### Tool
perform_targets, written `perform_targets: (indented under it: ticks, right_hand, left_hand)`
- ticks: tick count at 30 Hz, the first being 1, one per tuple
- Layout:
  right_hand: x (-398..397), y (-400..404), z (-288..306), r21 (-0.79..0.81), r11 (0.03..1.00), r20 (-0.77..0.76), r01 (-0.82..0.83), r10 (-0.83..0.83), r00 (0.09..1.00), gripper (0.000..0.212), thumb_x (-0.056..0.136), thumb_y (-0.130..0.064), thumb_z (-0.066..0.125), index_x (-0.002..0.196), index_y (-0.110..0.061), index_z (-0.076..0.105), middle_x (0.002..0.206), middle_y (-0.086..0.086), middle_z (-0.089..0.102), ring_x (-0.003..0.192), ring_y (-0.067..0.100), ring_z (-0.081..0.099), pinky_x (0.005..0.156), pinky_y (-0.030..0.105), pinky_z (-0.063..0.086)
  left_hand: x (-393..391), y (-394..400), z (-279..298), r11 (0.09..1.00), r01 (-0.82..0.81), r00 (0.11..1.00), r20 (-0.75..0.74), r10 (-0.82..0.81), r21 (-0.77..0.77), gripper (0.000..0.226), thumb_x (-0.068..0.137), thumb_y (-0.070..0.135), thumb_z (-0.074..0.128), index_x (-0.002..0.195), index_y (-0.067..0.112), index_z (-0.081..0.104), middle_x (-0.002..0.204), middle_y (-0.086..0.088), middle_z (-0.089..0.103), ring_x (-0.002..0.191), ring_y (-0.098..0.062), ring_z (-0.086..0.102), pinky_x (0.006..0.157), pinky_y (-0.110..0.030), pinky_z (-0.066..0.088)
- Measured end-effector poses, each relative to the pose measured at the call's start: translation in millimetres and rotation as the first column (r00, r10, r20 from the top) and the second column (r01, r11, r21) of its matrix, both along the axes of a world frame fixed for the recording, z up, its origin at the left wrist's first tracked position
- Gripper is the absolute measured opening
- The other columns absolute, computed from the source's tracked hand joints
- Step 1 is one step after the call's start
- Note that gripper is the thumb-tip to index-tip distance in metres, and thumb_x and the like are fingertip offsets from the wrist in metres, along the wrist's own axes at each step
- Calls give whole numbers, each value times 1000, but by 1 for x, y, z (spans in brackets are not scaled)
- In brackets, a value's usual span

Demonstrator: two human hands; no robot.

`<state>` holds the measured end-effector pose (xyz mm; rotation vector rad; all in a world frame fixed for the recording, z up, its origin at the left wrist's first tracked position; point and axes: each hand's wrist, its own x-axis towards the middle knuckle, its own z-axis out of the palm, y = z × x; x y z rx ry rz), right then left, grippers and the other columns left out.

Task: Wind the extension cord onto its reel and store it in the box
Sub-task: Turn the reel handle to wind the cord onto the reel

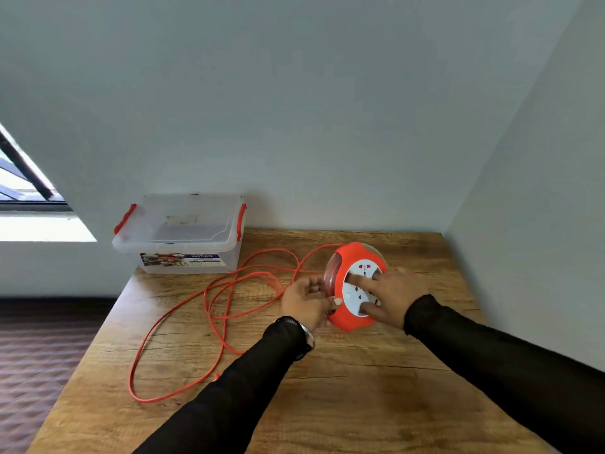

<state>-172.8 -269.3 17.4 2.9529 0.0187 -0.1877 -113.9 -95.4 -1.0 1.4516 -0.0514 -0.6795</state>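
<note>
**At the right of the surface: reel held, cord waiting to be wound**

Across the lower frame runs the wooden surface (343,388), and everything for the task sits on its far half. At upper left of it stands the clear box (183,237) with red latches, its lid on as far as you can tell, so it will need opening before the reel goes in.

Loose orange cord (209,309) sprawls in wide loops through the middle of the frame, well apart from the box and running to the reel. Most of it looks unwound, so the winding is barely begun by my reading.

Right of centre, the orange reel (355,286) is tilted up on its edge. Your right hand (396,294) lies on the white socket face with fingers spread fairly straight, pressing rather than gripping. Your left hand (306,303) sits at the reel's left rim, fingers curled narrow around the rim; whether they also pinch the cord I cannot tell.

To wind well, steady the housing with one hand and turn with the other. Feed the cord through lightly closed fingers so loops straighten before reaching the drum. Watch the crossing loops at mid-frame: they could snag or knot.
</note>
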Motion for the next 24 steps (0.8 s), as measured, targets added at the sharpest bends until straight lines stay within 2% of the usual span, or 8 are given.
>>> perform_targets:
  ticks: [4,6,11,13,16,19,22,24]
  right_hand:
    - [-9,20,-5,354,909,168,218,-291,942,68,83,-61,47,144,-40,27,124,3,64,108,23,60,89,32,46]
    - [-11,35,-6,683,669,144,295,-519,843,70,79,-57,59,141,-38,35,122,8,64,104,27,61,85,37,52]
    - [-2,61,0,958,119,-81,260,-758,647,67,80,-43,68,139,-24,42,138,7,52,119,25,54,93,33,47]
    - [4,64,4,954,-158,-283,255,-762,583,69,83,-40,67,141,-17,39,141,9,47,118,25,55,90,32,49]
    - [6,63,17,837,-464,-542,290,-626,561,60,85,-43,63,133,-11,47,94,13,65,48,12,56,38,19,40]
    - [5,59,25,677,-686,-686,268,-456,566,31,92,-35,52,114,-12,49,80,13,66,31,9,39,35,15,22]
    - [4,58,31,601,-776,-689,193,-380,617,24,94,-20,41,116,-13,48,85,16,68,31,9,40,35,14,21]
    - [0,57,38,631,-742,-661,228,-360,658,24,96,-21,40,117,-12,49,91,14,73,33,10,42,36,15,23]
  left_hand:
    - [-8,6,3,999,-22,995,92,26,-42,39,77,-11,67,111,4,56,66,13,71,57,-3,67,51,-29,55]
    - [-13,7,2,995,-62,993,94,69,-75,40,79,-11,65,114,6,54,74,6,72,63,-8,68,49,-27,55]
    - [-23,5,1,988,-124,982,133,135,-89,40,81,-8,65,112,14,54,95,-5,69,74,-13,68,53,-22,55]
    - [-26,5,0,987,-120,983,127,133,-107,38,81,-9,64,108,17,54,86,1,72,68,-7,69,54,-22,54]
    - [-29,6,-5,987,-104,988,102,116,-121,38,82,-7,64,103,22,52,73,9,74,66,-7,70,57,-25,54]
    - [-31,8,-7,989,-87,988,119,102,-121,40,81,-4,67,109,17,48,77,8,71,75,-17,66,64,-34,51]
    - [-27,9,-1,983,-71,985,142,96,-172,38,82,-6,65,111,14,48,87,10,72,75,-12,67,63,-29,55]
    - [-17,11,4,973,-113,981,134,141,-200,38,84,-2,64,118,8,50,105,-1,68,85,-21,64,68,-34,56]
